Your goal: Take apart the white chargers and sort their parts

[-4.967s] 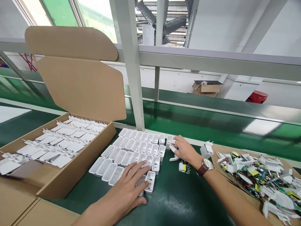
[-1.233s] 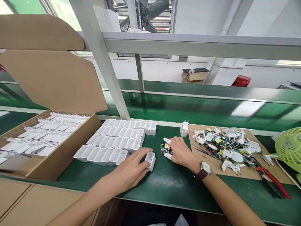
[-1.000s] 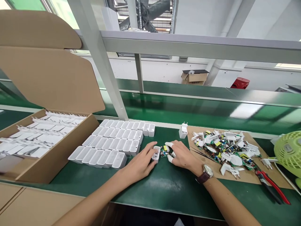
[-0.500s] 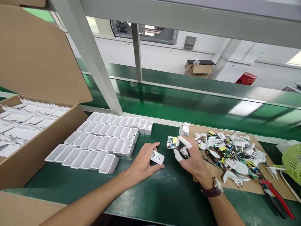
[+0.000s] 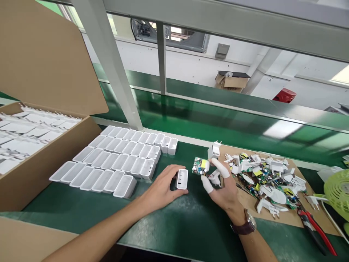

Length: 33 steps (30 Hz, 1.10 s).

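Between the thumb and fingers of my left hand (image 5: 166,185) is a white charger housing (image 5: 182,179), its hollow side facing me and slots visible inside. My right hand (image 5: 225,185), with white covers on thumb and finger, grips a small circuit board (image 5: 200,165) carrying yellow and blue parts. A white plug piece (image 5: 215,177) hangs by the board under my right fingers. The board and the housing are apart, a short gap between them. Left of my left hand stand rows of white open housings (image 5: 124,186).
Circuit boards with white plug pieces (image 5: 276,165) are heaped on a cardboard sheet (image 5: 324,218) at right, beside red-handled pliers (image 5: 316,229) and a green fan (image 5: 338,191). One housing with plug pins (image 5: 214,151) stands behind my right hand. A carton (image 5: 54,153) of white pieces is at left.
My left hand has turned the housing from its slotted end face to its open side. My right hand still holds the board, tilted slightly. The view has shifted a little.
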Available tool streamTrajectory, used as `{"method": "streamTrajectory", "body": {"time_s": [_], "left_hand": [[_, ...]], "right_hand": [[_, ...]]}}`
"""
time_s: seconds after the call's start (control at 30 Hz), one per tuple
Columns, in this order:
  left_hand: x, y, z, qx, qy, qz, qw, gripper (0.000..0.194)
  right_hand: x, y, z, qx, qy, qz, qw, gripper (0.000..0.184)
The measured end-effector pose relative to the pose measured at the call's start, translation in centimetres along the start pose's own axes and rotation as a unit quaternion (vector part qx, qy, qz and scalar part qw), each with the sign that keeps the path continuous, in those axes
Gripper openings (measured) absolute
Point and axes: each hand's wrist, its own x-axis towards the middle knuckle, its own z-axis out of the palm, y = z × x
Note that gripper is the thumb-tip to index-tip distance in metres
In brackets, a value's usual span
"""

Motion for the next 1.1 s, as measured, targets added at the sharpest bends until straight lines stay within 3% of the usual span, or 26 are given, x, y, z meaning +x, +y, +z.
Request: {"method": "streamTrajectory", "body": {"time_s": [0.1, 0.23, 0.63, 1.1], "left_hand": [[-0.1, -0.6, 0.4, 0.015, 0.069, 0.034, 0.997, 0.067], [-0.1, -1.1, 0.4, 0.052, 0.094, 0.059, 0.992, 0.069], [0.4, -1.3, 0.8, 0.094, 0.097, 0.111, 0.985, 0.076], [0.7, -1.1, 0.9, 0.105, 0.097, 0.119, 0.983, 0.069]], "right_hand": [[-0.2, -1.4, 0.0, 0.023, -0.04, -0.067, 0.997, 0.07], [-0.6, -2.2, 0.5, -0.023, -0.067, -0.113, 0.991, 0.078], [-0.2, -3.0, 0.9, -0.125, -0.074, -0.15, 0.978, 0.07], [-0.1, -3.1, 0.9, -0.137, -0.075, -0.153, 0.976, 0.066]]}}
